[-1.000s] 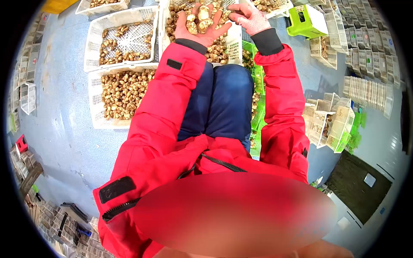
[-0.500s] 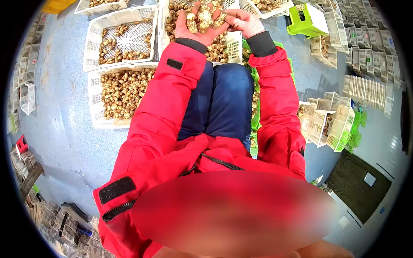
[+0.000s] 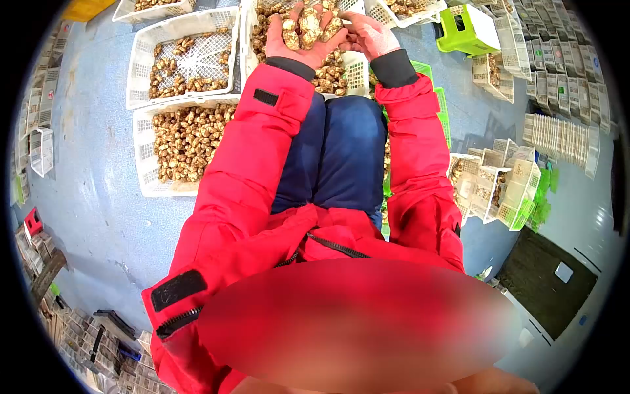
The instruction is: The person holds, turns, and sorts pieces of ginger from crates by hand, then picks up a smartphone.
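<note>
My left hand (image 3: 300, 49) is turned palm up over the crate in front of my knees, its fingers curled around several knobbly brown-and-cream lumps (image 3: 309, 29). They look like tubers or bulbs; the exact kind is unclear. Close against its fingertips is my right hand (image 3: 375, 36), fingers bent together beside the rightmost lump (image 3: 333, 28). Whatever those fingers pinch, if anything, is hidden. Below both hands a white crate (image 3: 356, 73) holds many similar, smaller lumps (image 3: 330, 80).
To the left stand a sparsely filled white crate (image 3: 133, 73) and a fuller one (image 3: 146, 172). A green crate (image 3: 443, 118) is partly hidden beside my right knee. A green-and-white stool (image 3: 467, 31) stands beyond it. Stacked baskets (image 3: 561, 141) line the right side.
My right hand has turned and its fingers have bent inward beside the left fingertips; its forearm has shifted slightly left. My left hand keeps its lumps in nearly the same place.
</note>
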The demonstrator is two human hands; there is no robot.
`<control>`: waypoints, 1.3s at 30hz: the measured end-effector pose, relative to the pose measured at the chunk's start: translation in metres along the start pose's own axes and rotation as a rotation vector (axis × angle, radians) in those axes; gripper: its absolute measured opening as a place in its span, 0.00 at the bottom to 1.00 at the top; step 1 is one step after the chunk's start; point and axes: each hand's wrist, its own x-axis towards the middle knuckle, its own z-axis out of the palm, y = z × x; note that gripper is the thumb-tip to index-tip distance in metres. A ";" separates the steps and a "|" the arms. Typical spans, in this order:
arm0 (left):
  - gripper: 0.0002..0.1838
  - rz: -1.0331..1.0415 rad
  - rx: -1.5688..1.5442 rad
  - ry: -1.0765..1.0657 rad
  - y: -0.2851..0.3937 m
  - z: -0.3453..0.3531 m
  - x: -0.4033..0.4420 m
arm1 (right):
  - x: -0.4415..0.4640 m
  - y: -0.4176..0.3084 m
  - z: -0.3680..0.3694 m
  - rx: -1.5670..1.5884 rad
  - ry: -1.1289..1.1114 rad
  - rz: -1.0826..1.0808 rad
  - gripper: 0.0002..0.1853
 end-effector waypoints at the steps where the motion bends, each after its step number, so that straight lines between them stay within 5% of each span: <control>1: 0.23 -0.014 -0.013 -0.021 0.001 -0.002 0.000 | -0.004 -0.003 0.008 0.076 0.064 0.008 0.32; 5: 0.23 -0.038 -0.107 -0.078 0.000 -0.013 0.005 | -0.006 0.005 0.033 0.004 0.179 -0.020 0.30; 6: 0.23 -0.022 -0.144 -0.086 0.001 -0.015 0.006 | 0.005 0.025 0.022 0.149 0.054 -0.057 0.30; 8: 0.23 0.022 -0.162 -0.076 0.006 -0.028 0.015 | 0.017 0.026 0.034 0.043 0.330 0.025 0.27; 12: 0.21 0.125 -0.251 0.154 0.013 -0.026 0.010 | 0.070 0.020 0.023 -0.007 0.497 -0.117 0.28; 18: 0.20 0.113 -0.149 0.112 0.021 -0.052 0.027 | 0.114 -0.045 0.110 -0.415 0.131 -0.156 0.24; 19: 0.21 0.189 -0.125 0.102 0.020 -0.046 0.022 | 0.099 -0.062 0.118 -0.700 0.269 -0.305 0.17; 20: 0.24 0.215 -0.075 0.103 0.018 -0.041 0.017 | 0.107 -0.041 0.098 -0.373 0.275 -0.236 0.13; 24: 0.29 0.215 0.052 0.045 0.015 -0.022 0.010 | 0.056 -0.035 0.068 -0.651 0.399 -0.090 0.13; 26: 0.32 0.128 -0.012 0.152 0.019 -0.017 0.013 | 0.038 -0.027 0.069 -0.793 0.361 -0.294 0.14; 30: 0.34 0.089 0.029 0.092 0.021 -0.038 0.025 | 0.041 -0.007 0.076 -0.742 0.273 -0.036 0.20; 31: 0.35 0.069 0.032 0.121 0.021 -0.032 0.021 | 0.049 0.001 0.078 -0.610 0.236 -0.243 0.21; 32: 0.35 0.049 0.033 0.151 0.021 -0.028 0.018 | 0.049 -0.003 0.064 -0.690 0.182 -0.142 0.22; 34: 0.36 0.062 -0.025 0.086 0.021 -0.029 0.020 | 0.046 -0.006 0.051 -0.294 0.146 -0.127 0.22; 35: 0.36 0.051 0.009 0.060 0.022 -0.027 0.019 | 0.041 -0.011 0.047 -0.137 0.221 0.044 0.24; 36: 0.36 0.037 0.042 0.031 0.022 -0.025 0.019 | 0.046 0.006 0.031 0.248 0.114 -0.029 0.24; 39: 0.36 0.084 -0.004 0.097 0.020 -0.034 0.024 | 0.035 -0.008 0.041 0.592 -0.025 -0.042 0.21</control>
